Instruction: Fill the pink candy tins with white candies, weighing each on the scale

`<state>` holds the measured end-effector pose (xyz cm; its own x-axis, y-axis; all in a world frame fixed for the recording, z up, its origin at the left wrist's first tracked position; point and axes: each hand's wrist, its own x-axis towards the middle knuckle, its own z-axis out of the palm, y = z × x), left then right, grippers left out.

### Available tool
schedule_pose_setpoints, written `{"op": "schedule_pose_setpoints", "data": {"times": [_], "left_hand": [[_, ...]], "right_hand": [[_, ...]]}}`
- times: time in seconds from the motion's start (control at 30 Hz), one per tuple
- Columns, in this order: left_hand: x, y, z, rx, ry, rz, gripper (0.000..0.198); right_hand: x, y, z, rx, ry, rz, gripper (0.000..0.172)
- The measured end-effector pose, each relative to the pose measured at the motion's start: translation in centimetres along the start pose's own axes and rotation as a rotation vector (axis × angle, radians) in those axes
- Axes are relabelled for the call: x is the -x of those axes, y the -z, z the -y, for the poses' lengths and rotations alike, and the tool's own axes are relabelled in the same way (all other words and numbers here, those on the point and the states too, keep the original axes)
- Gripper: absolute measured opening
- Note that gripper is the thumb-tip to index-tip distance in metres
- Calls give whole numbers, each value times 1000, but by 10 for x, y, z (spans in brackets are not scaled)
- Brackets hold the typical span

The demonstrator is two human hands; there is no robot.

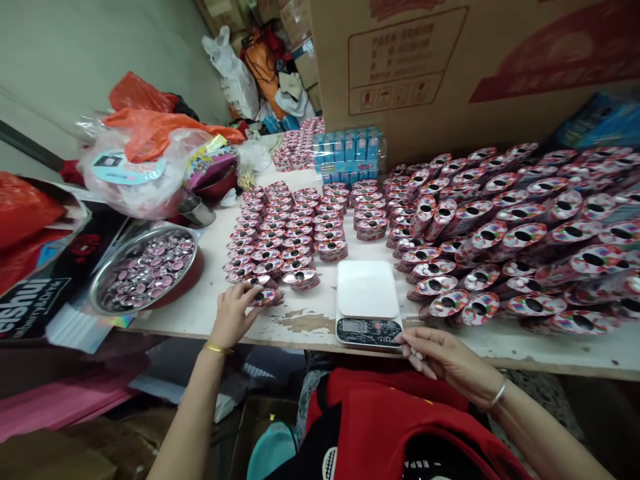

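- Spread over the desk (200, 323): work apparently partway, with much left to handle.
- At 2 o'clock from the scale: a dense, leaning crowd of packs (535, 307); by its bulk, probably the larger share.
- At 11 o'clock: tidier rows of packs (270, 244), perhaps already sorted; impossible to tell for certain.
- At 9 o'clock, farther out: a metal basin (196, 277) of small round pieces (145, 273).
- At centre: the white scale (369, 293).
- Left hand (235, 312): reaching toward 1 o'clock, palm down, fingertips clamped on the rows' nearest pack (267, 298).
- Right hand (437, 350): fingers loosely bent, slightly apart, at the scale's 4 o'clock corner, gripping nothing visible.
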<state>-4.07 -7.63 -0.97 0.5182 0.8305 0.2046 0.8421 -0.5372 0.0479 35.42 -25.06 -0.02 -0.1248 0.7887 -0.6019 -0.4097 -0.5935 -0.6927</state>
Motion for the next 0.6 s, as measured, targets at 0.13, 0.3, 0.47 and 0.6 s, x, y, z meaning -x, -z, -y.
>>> {"op": "schedule_pose_setpoints", "data": {"times": [0.13, 0.3, 0.47, 0.6], "left_hand": [[-21, -9, -17, -17, 38, -271, 58], [-126, -17, -109, 162, -200, -282, 43], [-235, -48, -200, 64, -364, -144, 26], [-269, -71, -219, -25, -333, -53, 13]], "right_hand": [[-2, -3, -2, -16, 23, 24, 35], [-13, -2, -9, -107, 64, 32, 37], [-16, 8, -27, -248, 59, 23, 39], [-8, 20, -36, -312, 51, -58, 38]]}}
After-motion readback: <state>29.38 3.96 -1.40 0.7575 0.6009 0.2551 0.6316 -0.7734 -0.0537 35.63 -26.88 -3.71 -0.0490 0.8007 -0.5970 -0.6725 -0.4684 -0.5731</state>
